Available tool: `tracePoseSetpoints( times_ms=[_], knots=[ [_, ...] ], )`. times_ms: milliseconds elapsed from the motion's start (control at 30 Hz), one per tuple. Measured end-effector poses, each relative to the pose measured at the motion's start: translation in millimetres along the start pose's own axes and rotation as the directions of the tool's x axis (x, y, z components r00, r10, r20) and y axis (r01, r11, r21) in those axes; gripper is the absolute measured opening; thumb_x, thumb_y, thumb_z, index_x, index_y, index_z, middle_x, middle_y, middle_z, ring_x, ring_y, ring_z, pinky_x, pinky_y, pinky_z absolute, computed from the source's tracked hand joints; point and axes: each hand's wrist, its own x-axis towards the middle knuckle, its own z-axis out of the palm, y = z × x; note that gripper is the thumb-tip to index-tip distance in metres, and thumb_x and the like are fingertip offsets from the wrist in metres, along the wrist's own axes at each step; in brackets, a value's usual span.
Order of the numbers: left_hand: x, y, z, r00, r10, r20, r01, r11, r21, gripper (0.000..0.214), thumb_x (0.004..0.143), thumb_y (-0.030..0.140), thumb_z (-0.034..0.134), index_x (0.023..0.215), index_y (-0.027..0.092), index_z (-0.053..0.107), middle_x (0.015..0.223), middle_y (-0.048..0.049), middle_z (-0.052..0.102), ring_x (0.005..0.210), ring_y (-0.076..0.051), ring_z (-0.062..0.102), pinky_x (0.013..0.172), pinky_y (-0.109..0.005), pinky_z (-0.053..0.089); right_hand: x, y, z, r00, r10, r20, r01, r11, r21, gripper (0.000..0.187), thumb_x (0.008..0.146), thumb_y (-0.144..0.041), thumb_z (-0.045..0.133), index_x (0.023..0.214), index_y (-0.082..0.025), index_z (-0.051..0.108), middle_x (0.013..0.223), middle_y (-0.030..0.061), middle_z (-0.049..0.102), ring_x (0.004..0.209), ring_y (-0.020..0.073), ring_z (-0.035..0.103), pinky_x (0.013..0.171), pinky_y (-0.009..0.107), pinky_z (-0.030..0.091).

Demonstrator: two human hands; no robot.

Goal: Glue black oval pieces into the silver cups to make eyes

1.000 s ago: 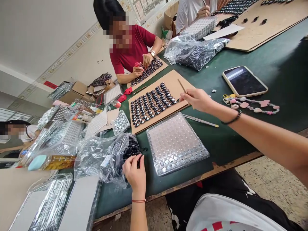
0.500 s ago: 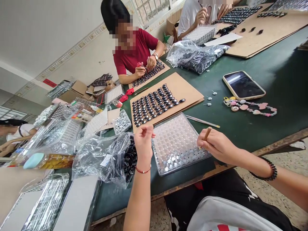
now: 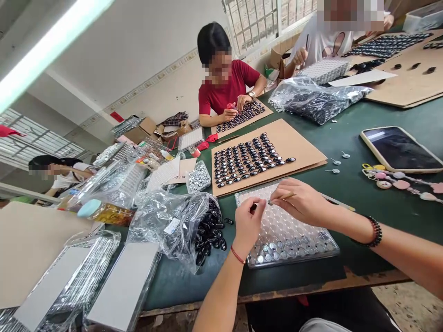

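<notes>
My left hand [image 3: 246, 228] is closed, pinching a small black oval piece [image 3: 254, 208] at the fingertips. Facing it, my right hand [image 3: 299, 203] grips a thin wooden stick [image 3: 288, 196], and a small silver disc [image 3: 270, 202] shows at its fingertips, almost touching the left hand. Both hands hover over a clear plastic tray [image 3: 294, 264] with round pockets; silver round pieces [image 3: 275, 254] fill its near rows. Beyond lies a cardboard sheet [image 3: 294, 136] bearing rows of black oval pieces [image 3: 242, 159]. Left of my left hand, more black pieces [image 3: 209, 233] spill from a plastic bag [image 3: 155, 221].
A box of silver bits [image 3: 198, 177] stands behind the bag. To the right are a phone [image 3: 401, 147], a beaded strap [image 3: 401, 183] and several loose silver pins [image 3: 335, 162]. A person in red [image 3: 228, 90] works across the green table [image 3: 194, 295]; another sits farther right.
My right hand has moved from the tray's near right side up to my left hand. The left hand now pinches a black piece. Black pieces have spilled from the bag. The view has shifted.
</notes>
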Motion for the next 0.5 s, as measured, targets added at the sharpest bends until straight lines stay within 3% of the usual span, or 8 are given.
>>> tracePoseSetpoints(
  times_ms=[100,167,233,367,500],
  knots=[
    [-5,1,3.6,0.980,0.194,0.043,-0.198,0.931,0.305,0.022,0.083,0.036,0.045,0.088,0.020,0.060,0.085,-0.0029,0.063,0.077,-0.015,0.056,0.066,-0.026,0.042,-5,1,15,0.999,-0.026,-0.018,0.026,1.000,0.002,0.027,0.095,-0.025,0.035,0.083,-0.013,0.056,0.073,0.0065,0.055,0.069,0.0191,0.046,0.066,0.033,0.036],
    [-6,1,6.6,0.967,0.241,0.079,-0.252,0.875,0.415,0.025,0.084,0.033,0.044,0.102,0.021,0.056,0.098,-0.0048,0.062,0.087,-0.017,0.056,0.073,-0.028,0.042,-11,1,19,0.999,-0.039,-0.025,0.039,0.999,0.002,0.027,0.095,-0.025,0.034,0.085,-0.013,0.056,0.073,0.0068,0.055,0.068,0.0187,0.046,0.065,0.032,0.035],
    [-7,0,8.4,0.964,0.231,0.135,-0.267,0.838,0.476,0.025,0.085,0.031,0.041,0.105,0.021,0.054,0.098,-0.0052,0.062,0.088,-0.018,0.055,0.074,-0.028,0.042,-16,2,20,0.999,-0.039,-0.019,0.039,0.999,0.000,0.027,0.095,-0.025,0.034,0.085,-0.013,0.057,0.072,0.0070,0.055,0.067,0.0184,0.045,0.064,0.031,0.035],
    [-6,2,7.3,0.971,0.154,0.183,-0.226,0.839,0.494,0.023,0.087,0.028,0.036,0.084,0.019,0.057,0.078,-0.0025,0.060,0.073,-0.015,0.054,0.064,-0.025,0.039,-17,3,17,1.000,-0.025,-0.018,0.025,1.000,0.000,0.028,0.095,-0.025,0.034,0.083,-0.013,0.056,0.070,0.0065,0.055,0.066,0.0183,0.046,0.064,0.031,0.035],
    [-3,5,4.6,0.983,0.031,0.182,-0.085,0.951,0.297,0.026,0.085,0.033,0.039,0.074,0.018,0.057,0.061,0.0020,0.052,0.057,-0.011,0.046,0.052,-0.021,0.032,-19,2,17,0.994,0.017,-0.103,-0.010,0.997,0.076,0.027,0.095,-0.026,0.036,0.081,-0.015,0.056,0.070,0.0054,0.057,0.063,0.0167,0.049,0.060,0.029,0.036]
  ],
)
